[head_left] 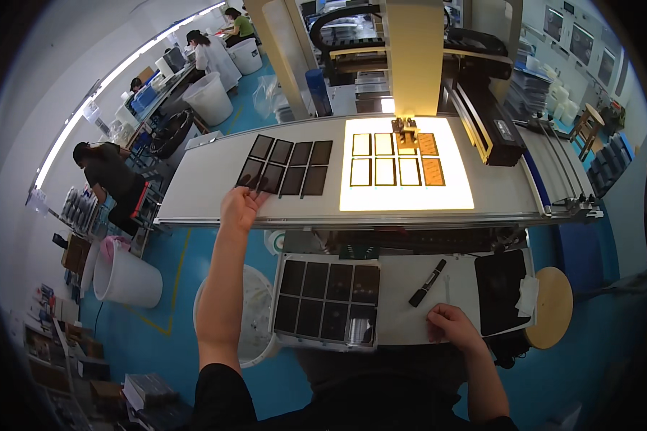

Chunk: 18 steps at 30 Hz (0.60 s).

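Note:
My left hand [242, 206] reaches out to the long white work table and pinches the near edge of a sheet of dark rectangular panels [293, 171]. This sheet lies at a slight tilt, left of a glowing light panel [406, 200]. Several framed rectangles [384, 171] show on the lit area, two of them orange, under a machine head [406, 128]. My right hand [453, 327] rests with curled fingers on the lower bench; whatever is inside them, if anything, is hidden. A black marker pen [428, 284] lies just beyond it. Another dark panel sheet [316, 287] sits left of the pen.
A machine column [420, 65] stands over the table, with a black rail unit [489, 122] at right. Below are a white bin [255, 316], a dark mat [501, 291] and a round wooden stool [553, 305]. Several people work at the far left.

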Each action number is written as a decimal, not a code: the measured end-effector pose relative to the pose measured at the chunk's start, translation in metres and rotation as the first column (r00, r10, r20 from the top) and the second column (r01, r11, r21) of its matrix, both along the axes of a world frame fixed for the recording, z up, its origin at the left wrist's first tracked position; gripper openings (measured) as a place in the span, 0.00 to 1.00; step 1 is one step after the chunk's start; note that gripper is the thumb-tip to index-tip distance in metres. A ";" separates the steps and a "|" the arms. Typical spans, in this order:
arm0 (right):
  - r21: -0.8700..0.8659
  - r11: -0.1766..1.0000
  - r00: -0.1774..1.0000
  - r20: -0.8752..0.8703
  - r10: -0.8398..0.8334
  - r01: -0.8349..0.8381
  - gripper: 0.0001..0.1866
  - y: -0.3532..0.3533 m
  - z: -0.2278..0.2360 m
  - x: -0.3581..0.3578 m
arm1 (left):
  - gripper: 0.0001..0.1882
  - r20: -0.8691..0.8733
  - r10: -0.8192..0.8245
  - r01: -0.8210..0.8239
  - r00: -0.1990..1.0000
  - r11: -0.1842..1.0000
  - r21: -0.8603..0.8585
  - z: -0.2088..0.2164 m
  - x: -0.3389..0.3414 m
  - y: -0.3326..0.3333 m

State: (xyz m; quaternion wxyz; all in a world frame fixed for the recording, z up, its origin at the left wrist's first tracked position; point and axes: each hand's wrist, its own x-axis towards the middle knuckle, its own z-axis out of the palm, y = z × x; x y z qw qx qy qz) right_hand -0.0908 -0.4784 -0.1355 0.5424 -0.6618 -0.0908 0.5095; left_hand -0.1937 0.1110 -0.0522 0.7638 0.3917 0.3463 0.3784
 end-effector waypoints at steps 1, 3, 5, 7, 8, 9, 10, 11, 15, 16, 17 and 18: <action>0.081 0.997 0.999 -0.037 0.019 -0.016 0.11 -0.001 0.000 0.001 | 0.15 0.051 -0.076 0.076 0.996 0.997 -0.013 -0.008 0.003 0.007; 0.011 1.000 1.000 0.002 -0.003 0.002 0.11 -0.002 -0.001 0.002 | 0.13 0.069 -0.039 0.040 0.997 0.999 -0.007 -0.019 0.009 0.012; 0.019 1.000 1.000 0.015 0.010 -0.011 0.11 -0.002 -0.002 0.003 | 0.13 0.119 -0.093 0.101 0.989 0.993 -0.065 -0.023 0.014 0.013; 0.119 0.992 0.999 -0.005 0.046 -0.045 0.11 -0.002 -0.003 0.003 | 0.14 0.140 -0.081 0.091 0.987 0.993 -0.069 -0.023 0.017 0.011; 0.041 0.999 1.000 0.012 0.017 -0.017 0.11 -0.002 -0.004 0.003 | 0.13 0.136 -0.061 0.073 0.989 0.994 -0.086 -0.023 0.018 0.008; 0.042 0.999 1.000 0.010 0.010 -0.010 0.11 -0.002 -0.005 0.003 | 0.13 0.104 0.012 -0.007 0.995 0.999 -0.048 -0.023 0.019 0.005; 0.122 0.992 0.999 -0.008 0.033 -0.032 0.11 -0.002 -0.006 0.003 | 0.13 0.130 -0.041 0.055 0.991 0.993 -0.105 -0.023 0.020 0.003; 0.040 0.999 1.000 0.007 0.003 -0.003 0.11 -0.003 -0.006 0.003 | 0.16 0.112 -0.023 0.029 0.993 0.998 -0.055 -0.023 0.019 0.000; 0.045 0.999 1.000 0.026 0.012 -0.014 0.11 -0.005 -0.008 0.003 | 0.28 -0.056 0.165 -0.130 0.985 0.910 0.393 -0.024 0.005 -0.018; 0.136 0.990 0.999 0.019 0.042 -0.044 0.11 -0.005 -0.008 0.003 | 0.28 -0.112 0.110 -0.064 0.988 0.935 0.350 -0.023 0.000 -0.022; 0.060 0.998 0.999 0.033 0.008 -0.010 0.11 -0.005 -0.007 0.003 | 0.32 -0.326 0.191 0.041 0.926 0.806 0.590 -0.022 -0.007 -0.024; 0.057 0.998 1.000 0.021 -0.001 0.000 0.11 -0.005 -0.007 0.003 | 0.38 -0.447 0.371 0.132 0.814 0.630 0.765 -0.020 -0.011 -0.026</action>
